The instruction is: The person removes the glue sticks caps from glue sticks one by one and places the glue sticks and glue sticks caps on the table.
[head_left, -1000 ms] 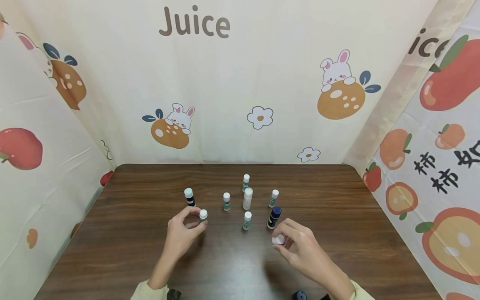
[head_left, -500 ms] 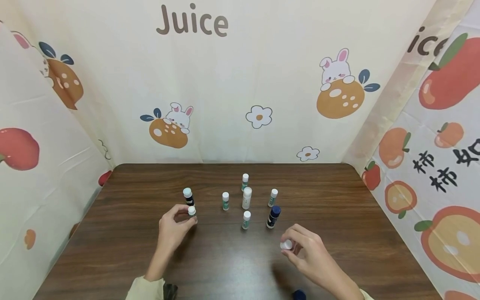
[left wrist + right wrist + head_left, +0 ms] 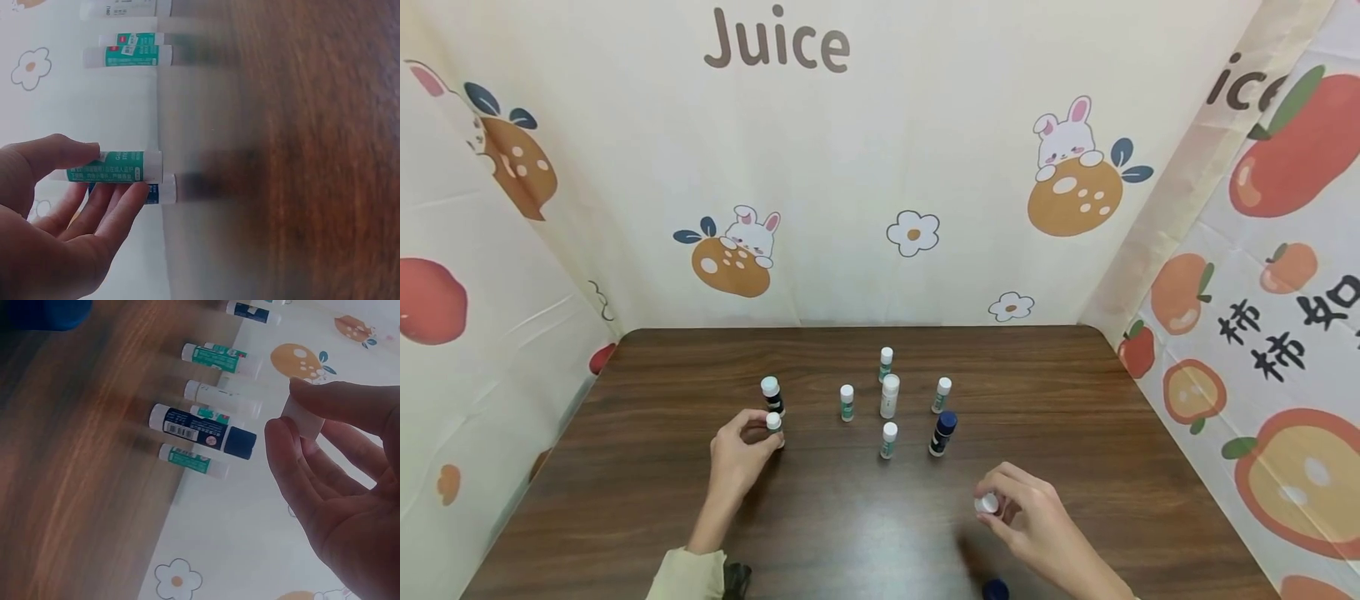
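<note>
Printed backdrop (image 3: 850, 150), brown table (image 3: 827, 525), glue sticks (image 3: 128, 167)

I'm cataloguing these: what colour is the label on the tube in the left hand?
The label is green with pale print, clearest in the left wrist view.

left grip (image 3: 59, 253) covering part of a green stick (image 3: 115, 171)
it partly hides a navy stick (image 3: 154, 195); the head view's lower edge crops a blue object (image 3: 996, 590); the left wrist view blurs the desk (image 3: 215, 250).
</note>
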Motion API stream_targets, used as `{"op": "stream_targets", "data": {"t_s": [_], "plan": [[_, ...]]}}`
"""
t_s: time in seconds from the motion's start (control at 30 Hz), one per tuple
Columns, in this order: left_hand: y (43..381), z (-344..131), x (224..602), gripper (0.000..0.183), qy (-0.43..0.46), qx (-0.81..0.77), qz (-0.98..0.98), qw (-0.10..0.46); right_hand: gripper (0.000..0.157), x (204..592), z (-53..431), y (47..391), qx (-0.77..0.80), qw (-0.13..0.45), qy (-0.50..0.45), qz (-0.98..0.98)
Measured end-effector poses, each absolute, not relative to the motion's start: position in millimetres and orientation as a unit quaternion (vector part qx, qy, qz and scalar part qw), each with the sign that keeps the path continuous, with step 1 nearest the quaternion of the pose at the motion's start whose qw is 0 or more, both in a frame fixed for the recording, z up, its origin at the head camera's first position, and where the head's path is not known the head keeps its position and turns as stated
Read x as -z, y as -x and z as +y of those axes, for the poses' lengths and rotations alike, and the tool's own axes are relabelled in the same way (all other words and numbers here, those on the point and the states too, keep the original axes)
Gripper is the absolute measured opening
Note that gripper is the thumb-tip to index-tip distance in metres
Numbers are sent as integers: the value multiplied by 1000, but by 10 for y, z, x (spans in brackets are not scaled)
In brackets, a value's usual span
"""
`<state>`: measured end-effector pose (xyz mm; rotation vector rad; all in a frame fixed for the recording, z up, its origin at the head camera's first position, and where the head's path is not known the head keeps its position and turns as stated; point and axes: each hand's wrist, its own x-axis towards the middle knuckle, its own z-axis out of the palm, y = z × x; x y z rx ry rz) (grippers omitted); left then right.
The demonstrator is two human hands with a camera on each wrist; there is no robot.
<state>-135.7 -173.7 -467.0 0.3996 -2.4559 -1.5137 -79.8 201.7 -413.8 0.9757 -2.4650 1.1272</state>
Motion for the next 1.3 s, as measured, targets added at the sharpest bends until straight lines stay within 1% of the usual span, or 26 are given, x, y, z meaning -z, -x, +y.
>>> {"op": "stream_targets", "data": {"t_s": [0.4, 0.57, 0.7, 0.83, 1.07, 1.2, 1.3], "plan": [[1363, -1759, 4705, 27, -141, 498, -846, 129, 45, 4249, 2164, 757, -384, 139, -331, -850], [1353, -1762, 4706, 25, -141, 498, -845, 139, 44, 4278, 2218, 728, -384, 133, -322, -855], [1349, -1758, 4708, 27, -144, 496, -845, 135, 44, 4300, 2262, 691, -386, 118, -304, -863], [1335, -1748, 4675, 32, -143, 503, -841, 143, 44, 4319, 2293, 656, -373, 121, -294, -872], [1301, -1711, 4506, 40, -101, 491, -841, 205, 40, 4353, 2344, 616, -373, 94, -261, -885], [1280, -1629, 4403, 46, -67, 504, -833, 217, 40, 4390, 2393, 598, -382, 84, -249, -886], [1276, -1543, 4351, 48, -34, 527, -822, 214, 40, 4430, 2426, 587, -388, 84, -251, -883]]}}
